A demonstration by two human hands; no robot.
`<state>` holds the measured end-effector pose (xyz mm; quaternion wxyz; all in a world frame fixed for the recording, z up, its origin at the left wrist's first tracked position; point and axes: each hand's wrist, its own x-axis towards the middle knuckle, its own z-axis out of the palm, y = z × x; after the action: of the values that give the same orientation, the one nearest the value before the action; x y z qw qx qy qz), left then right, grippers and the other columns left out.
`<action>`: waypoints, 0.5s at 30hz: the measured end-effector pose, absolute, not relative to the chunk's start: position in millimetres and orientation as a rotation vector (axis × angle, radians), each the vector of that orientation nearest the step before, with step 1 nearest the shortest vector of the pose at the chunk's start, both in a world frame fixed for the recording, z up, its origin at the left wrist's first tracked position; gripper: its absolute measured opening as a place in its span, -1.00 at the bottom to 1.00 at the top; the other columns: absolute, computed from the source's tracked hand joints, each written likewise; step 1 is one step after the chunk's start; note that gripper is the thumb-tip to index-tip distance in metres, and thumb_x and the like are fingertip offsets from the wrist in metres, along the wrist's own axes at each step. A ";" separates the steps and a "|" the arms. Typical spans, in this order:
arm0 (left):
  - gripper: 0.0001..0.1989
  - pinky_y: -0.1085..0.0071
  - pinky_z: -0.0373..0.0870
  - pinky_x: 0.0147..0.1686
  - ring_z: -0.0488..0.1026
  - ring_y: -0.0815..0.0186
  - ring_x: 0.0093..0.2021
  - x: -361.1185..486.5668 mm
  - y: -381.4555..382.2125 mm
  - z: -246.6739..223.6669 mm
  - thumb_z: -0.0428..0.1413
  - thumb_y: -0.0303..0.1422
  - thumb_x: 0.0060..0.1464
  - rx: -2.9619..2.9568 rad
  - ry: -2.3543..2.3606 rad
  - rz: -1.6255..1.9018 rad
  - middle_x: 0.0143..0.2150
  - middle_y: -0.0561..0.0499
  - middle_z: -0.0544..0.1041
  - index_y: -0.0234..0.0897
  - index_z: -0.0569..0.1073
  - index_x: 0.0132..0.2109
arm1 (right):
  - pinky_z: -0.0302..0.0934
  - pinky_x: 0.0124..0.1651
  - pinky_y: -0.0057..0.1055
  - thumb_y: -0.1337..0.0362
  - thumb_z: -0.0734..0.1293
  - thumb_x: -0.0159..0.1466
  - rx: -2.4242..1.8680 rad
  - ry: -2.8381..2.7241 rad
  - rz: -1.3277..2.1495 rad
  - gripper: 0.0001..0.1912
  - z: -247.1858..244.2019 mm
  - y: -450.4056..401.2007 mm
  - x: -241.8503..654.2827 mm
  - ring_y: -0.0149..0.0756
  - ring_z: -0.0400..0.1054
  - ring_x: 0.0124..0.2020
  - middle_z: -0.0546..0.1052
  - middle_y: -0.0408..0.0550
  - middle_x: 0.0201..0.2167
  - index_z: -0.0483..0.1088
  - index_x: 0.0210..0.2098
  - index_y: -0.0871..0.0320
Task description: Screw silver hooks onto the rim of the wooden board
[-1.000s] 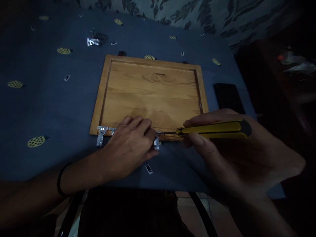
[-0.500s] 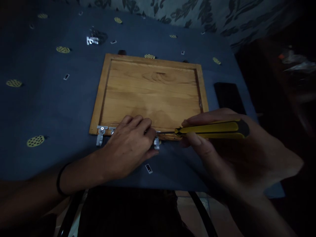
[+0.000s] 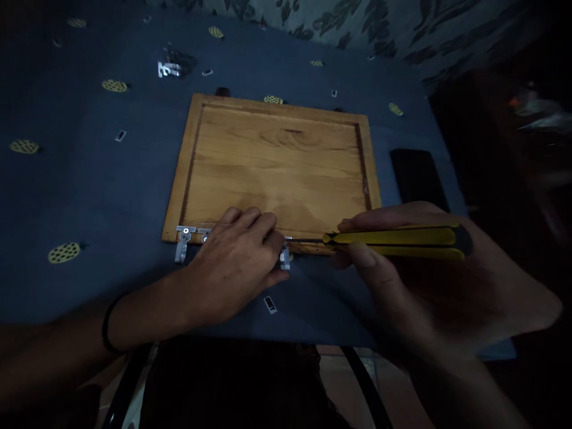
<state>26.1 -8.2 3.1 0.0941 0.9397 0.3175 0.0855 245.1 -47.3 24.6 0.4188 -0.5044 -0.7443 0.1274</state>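
A framed wooden panel (image 3: 277, 161) lies on the blue patterned cloth. Along its near edge sit metal clips, one at the left corner (image 3: 183, 243) fixed with a screw, and another (image 3: 285, 257) beside my left fingertips. My left hand (image 3: 239, 256) is closed with curled fingers over the near edge, pressing around that second clip; what lies under the palm is hidden. My right hand (image 3: 411, 280) grips a screwdriver with a yellow and black handle (image 3: 402, 242), held nearly level. Its shaft points left, with the tip at the clip by my left fingers.
Loose metal clips (image 3: 170, 69) lie at the back left of the cloth (image 3: 89, 196). A black flat object (image 3: 417, 177) is right of the panel. Patterned fabric (image 3: 348, 24) rises behind, and a blurred clear plastic item (image 3: 543, 116) is at the far right.
My right hand and the screwdriver have shifted slightly to the right, and the handle has turned a little. My left hand stays on the panel's near edge.
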 end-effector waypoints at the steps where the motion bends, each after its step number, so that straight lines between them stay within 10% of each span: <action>1: -0.67 0.18 0.36 -0.07 0.51 0.04 -0.04 26.1 -8.1 3.1 0.35 -0.15 0.25 2.792 0.939 0.250 -0.12 -0.11 0.57 -0.38 0.60 -0.08 | 0.55 -0.27 -0.23 0.24 0.45 0.39 -1.256 -1.869 0.330 -0.92 24.4 -46.9 245.9 -0.18 0.64 -0.26 0.68 -0.10 -0.22 0.52 -0.11 -0.02; 15: -0.66 0.16 0.35 -0.07 0.52 0.01 -0.03 25.0 -8.4 1.7 0.36 -0.15 0.24 2.802 0.946 0.271 -0.11 -0.12 0.57 -0.38 0.60 -0.07 | 0.53 -0.28 -0.42 0.43 0.48 0.32 -1.214 -1.938 0.276 -0.80 32.5 -48.4 244.2 -0.34 0.63 -0.26 0.68 -0.14 -0.23 0.47 -0.11 0.08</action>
<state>25.0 -8.4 1.7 0.0858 0.9401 0.3173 0.0908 244.2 -48.4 32.5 0.4070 -0.4816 -0.7684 0.1093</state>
